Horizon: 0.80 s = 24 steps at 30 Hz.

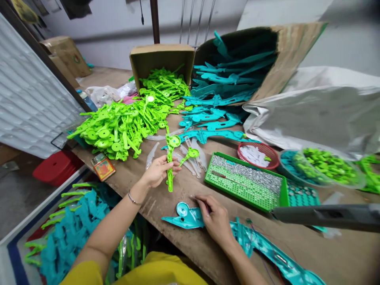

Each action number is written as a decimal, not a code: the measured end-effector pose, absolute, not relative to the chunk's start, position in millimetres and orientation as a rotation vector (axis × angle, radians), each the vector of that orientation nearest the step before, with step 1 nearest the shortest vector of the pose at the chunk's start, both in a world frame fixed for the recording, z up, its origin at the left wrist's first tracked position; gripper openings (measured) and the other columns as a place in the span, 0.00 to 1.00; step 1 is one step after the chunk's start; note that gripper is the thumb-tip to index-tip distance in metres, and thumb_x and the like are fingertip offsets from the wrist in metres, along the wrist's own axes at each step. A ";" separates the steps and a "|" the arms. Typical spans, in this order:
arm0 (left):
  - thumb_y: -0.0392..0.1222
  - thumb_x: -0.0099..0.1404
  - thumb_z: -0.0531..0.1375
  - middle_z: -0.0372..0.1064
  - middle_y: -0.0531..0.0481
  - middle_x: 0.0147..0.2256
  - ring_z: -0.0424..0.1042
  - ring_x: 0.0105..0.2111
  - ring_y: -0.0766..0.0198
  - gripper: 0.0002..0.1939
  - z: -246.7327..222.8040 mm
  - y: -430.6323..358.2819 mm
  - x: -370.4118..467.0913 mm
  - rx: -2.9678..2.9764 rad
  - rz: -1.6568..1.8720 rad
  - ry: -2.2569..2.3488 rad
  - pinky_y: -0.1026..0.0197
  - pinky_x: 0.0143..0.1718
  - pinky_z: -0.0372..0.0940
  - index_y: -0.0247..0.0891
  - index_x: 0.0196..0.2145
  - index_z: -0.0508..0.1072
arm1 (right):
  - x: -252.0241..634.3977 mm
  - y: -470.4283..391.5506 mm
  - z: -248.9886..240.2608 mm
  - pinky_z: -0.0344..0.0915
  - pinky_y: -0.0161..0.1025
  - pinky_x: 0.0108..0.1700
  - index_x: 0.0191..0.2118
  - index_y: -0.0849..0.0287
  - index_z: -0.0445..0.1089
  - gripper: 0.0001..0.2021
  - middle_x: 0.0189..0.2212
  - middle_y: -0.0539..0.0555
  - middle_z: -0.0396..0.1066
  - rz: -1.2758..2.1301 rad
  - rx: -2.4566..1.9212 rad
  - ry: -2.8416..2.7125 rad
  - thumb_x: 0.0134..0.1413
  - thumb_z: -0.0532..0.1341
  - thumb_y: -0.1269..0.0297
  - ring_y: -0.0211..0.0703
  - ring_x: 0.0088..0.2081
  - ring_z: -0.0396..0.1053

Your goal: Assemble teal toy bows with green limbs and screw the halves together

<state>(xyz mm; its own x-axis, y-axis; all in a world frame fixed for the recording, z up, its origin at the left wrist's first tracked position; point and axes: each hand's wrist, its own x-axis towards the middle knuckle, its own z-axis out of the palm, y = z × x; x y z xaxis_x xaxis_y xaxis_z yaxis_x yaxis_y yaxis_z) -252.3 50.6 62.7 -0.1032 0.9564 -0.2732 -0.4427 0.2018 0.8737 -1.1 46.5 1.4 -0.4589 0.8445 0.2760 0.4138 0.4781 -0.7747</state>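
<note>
My left hand (160, 171) is closed around a bright green plastic part (170, 174) with a round disc at its upper end, held upright above the table. A second green piece (192, 153) with a disc sticks out to the right, beside my fingers. My right hand (214, 217) is curled over a long teal plastic shell (190, 217) lying on the table, its fingers pinched. Something small and dark reddish shows between them, too hidden to name. Thin red and dark wires (268, 261) run along another stretch of teal shell (282, 259) at the right.
A green perforated tray (252, 194) of metal screws holds a screwdriver (228, 179). Beyond it are a red basket (257, 145) of white pieces and bowls (360, 182) of small parts. Green parts (118, 122) are heaped left; a cardboard box (292, 51) holds teal shells. A dark bar (323, 217) juts in.
</note>
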 end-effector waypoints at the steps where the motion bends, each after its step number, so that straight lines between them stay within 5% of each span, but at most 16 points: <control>1: 0.39 0.58 0.69 0.76 0.44 0.39 0.79 0.38 0.58 0.16 58.4 50.2 -252.5 0.616 1.292 1.102 0.56 0.42 0.73 0.35 0.43 0.72 | -1.0 46.5 1.1 0.73 0.42 0.41 0.38 0.58 0.76 0.13 0.34 0.56 0.78 0.838 -1.037 -2.064 0.65 0.55 0.61 0.46 0.37 0.77; 8: 0.36 0.56 0.71 0.71 0.51 0.28 0.75 0.28 0.66 0.10 19.9 76.9 -247.3 0.638 1.192 1.288 0.63 0.30 0.73 0.32 0.34 0.74 | -0.4 46.4 -0.2 0.73 0.41 0.41 0.39 0.58 0.76 0.13 0.35 0.56 0.79 0.838 -1.035 -2.069 0.65 0.54 0.61 0.46 0.37 0.77; 15: 0.35 0.56 0.69 0.71 0.51 0.27 0.73 0.26 0.67 0.09 20.9 143.3 -240.7 0.845 1.250 1.482 0.61 0.30 0.73 0.31 0.35 0.76 | 0.1 48.5 -0.9 0.74 0.37 0.39 0.39 0.56 0.76 0.12 0.35 0.54 0.79 0.763 -0.972 -2.080 0.65 0.56 0.61 0.43 0.36 0.78; 24: 0.34 0.60 0.64 0.75 0.47 0.36 0.73 0.40 0.59 0.03 51.3 141.2 -233.2 1.360 1.328 1.794 0.53 0.51 0.67 0.37 0.33 0.78 | 0.4 50.6 -0.9 0.75 0.36 0.39 0.38 0.56 0.77 0.13 0.34 0.54 0.80 0.694 -0.954 -2.107 0.65 0.55 0.59 0.44 0.35 0.79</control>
<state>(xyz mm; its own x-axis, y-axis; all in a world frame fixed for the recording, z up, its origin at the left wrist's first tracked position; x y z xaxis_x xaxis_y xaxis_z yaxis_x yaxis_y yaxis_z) -233.2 141.2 51.3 -0.3593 0.9216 0.1468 0.4097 0.0144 0.9121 0.4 50.6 -0.9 -0.4748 0.7932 0.3813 0.4114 0.5831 -0.7005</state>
